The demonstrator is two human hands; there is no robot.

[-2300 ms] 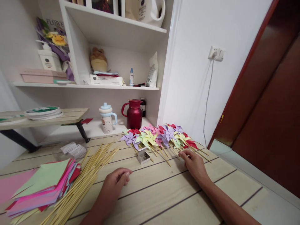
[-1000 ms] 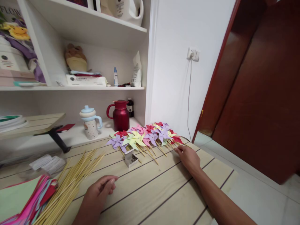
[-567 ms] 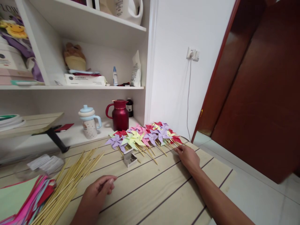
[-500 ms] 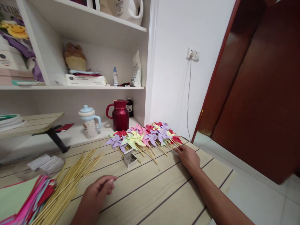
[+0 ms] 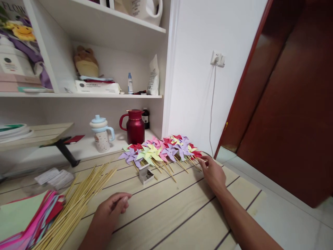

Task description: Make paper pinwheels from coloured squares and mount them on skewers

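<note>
Compared with the last earlier picture, the right hand [image 5: 214, 174] has moved slightly far and right beside the paper pinwheels [image 5: 183, 149], while the left hand [image 5: 108, 210] has stayed much where it was.

In the head view, the pinwheels lie heaped at the far right of the slatted table [image 5: 161, 211], their sticks pointing nearer. The right hand's thumb and forefinger are nearly together at the sticks on the heap's right edge; I cannot tell whether they grip one. The left hand, half curled with its thumb near the forefinger, is at the near left; I cannot tell if anything is inside.

Between the hands, farther off, stands a small open box [image 5: 142, 176] with dark bits inside. Loose bamboo sticks [image 5: 78, 206] and coloured paper sheets [image 5: 22, 211] lie left of the left hand. Farther away stand a blue-lidded tumbler [image 5: 102, 140] and a red vacuum jug [image 5: 135, 129].
</note>
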